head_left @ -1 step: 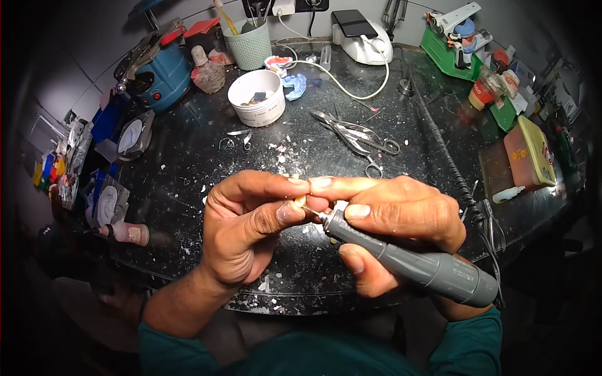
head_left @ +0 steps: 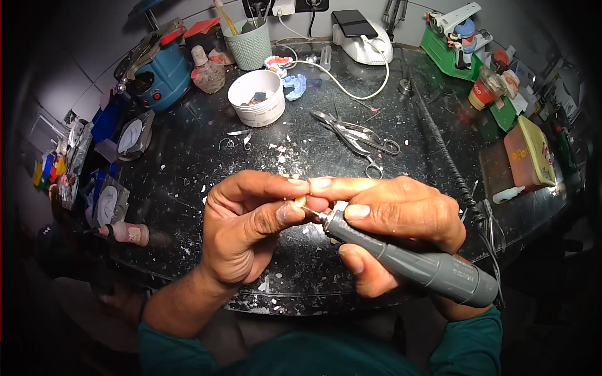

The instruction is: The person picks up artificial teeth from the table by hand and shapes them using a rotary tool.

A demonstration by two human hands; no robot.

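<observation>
Between the thumb and index finger of my left hand (head_left: 241,225) is a small yellowish-ivory piece (head_left: 301,201), partly hidden by the fingertips. My right hand (head_left: 407,216) grips a grey rotary handpiece (head_left: 426,272), whose thin metal bit (head_left: 311,210) reaches the little piece or very close to it. The index fingertips of both hands meet or nearly meet just above it. Beyond my hands, pliers and scissors (head_left: 354,138) lie on the black worktop (head_left: 188,263), which is scattered with white debris.
A white tub (head_left: 256,109), blue impression (head_left: 295,88), mesh cup (head_left: 248,50) and phone on a white device (head_left: 357,47) stand behind. A blue machine (head_left: 163,75) and trays occupy the left; green bins (head_left: 439,56), a yellow-lidded box (head_left: 527,153) and the handpiece's coiled cord (head_left: 439,144) the right.
</observation>
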